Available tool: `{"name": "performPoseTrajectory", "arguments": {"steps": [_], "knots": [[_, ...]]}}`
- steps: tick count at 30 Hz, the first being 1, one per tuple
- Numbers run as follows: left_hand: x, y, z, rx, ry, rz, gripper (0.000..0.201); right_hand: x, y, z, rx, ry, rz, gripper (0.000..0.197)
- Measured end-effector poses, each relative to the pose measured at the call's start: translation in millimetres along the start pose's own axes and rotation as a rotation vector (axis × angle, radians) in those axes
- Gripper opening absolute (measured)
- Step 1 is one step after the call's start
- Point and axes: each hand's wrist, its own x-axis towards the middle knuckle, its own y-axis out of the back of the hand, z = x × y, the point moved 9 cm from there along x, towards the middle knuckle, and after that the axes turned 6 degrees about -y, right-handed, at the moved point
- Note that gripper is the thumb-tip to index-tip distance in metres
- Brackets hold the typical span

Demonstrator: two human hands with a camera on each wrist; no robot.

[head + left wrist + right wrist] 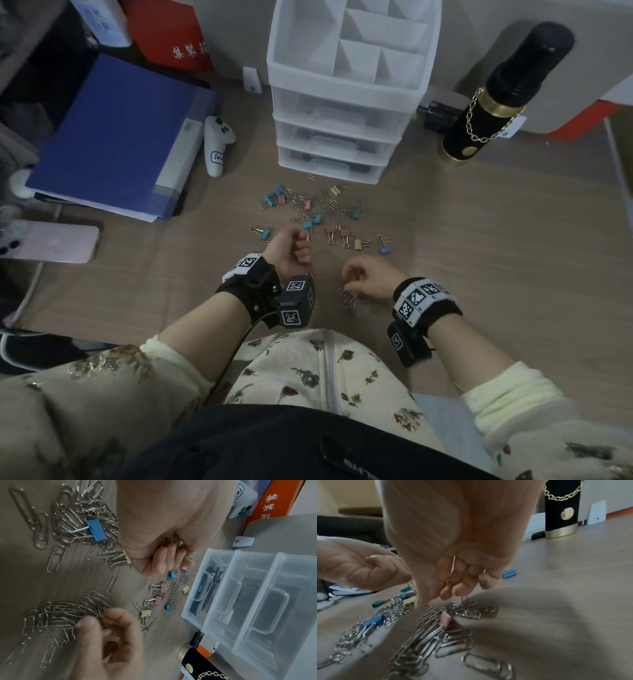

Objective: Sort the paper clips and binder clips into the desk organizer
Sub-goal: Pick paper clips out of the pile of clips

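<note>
Holding a bunch of silver paper clips in a closed fist, the left hand [291, 248] hovers at the near-left edge of the scattered pile; the left wrist view shows wire ends [173, 542] poking out between the curled fingers [164, 557]. Right hand [368, 279]: fingers curled, thumb and fingertips brought together over a cluster of paper clips [347, 301] near the person's body; in the right wrist view thin wire [453, 566] lies across the curled fingers [462, 577], so it pinches at least one clip, count not readable. A pink binder clip [446, 620] lies among the paper clips just under this hand. Coloured binder clips [310, 224] in blue, pink and yellow, mixed with more paper clips, are spread on the table [479, 240] between the hands and the desk organizer [346, 89]. Organizer: translucent white, open divided compartments on top, three closed drawers below, standing at the far side of the pile. Compartment contents not discernible; dark items show through the drawer fronts. Beside it to the right, a black and gold bottle [503, 92] with a chain; to the left, a blue folder [113, 137], a white controller [217, 145] and a phone [51, 241].
</note>
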Motion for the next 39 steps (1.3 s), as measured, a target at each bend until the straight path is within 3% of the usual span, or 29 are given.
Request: {"name": "performPoseTrajectory", "arguments": {"steps": [4,16,23,29,34,39], "knots": [[2.1,-0.1,-0.3,0.028,-0.012,0.003,0.036,-2.2,-11.5,3.9,-0.165,0.033,-0.075,0.027],[-3.8,-0.6,3.1,0.017,-0.049,0.021,0.034,-3.4,6.4,-3.7,-0.095,0.039,0.082,0.007],[-5.1,-1.8,3.7,0.016,-0.057,0.021,0.034,-4.9,-3.7,4.1,-0.204,0.028,0.014,0.027],[-7.5,-2.0,2.5,0.022,-0.061,0.010,0.034,-1.1,-6.7,8.2,-0.303,0.010,0.060,0.012],[-8.2,-1.7,5.3,0.026,-0.078,0.025,0.033,0.0,-4.2,4.2,-0.360,0.028,0.078,0.009],[-8.1,-1.9,3.8,0.021,-0.080,0.021,0.033,-0.1,5.4,-4.5,-0.317,0.094,0.206,0.015]]}}
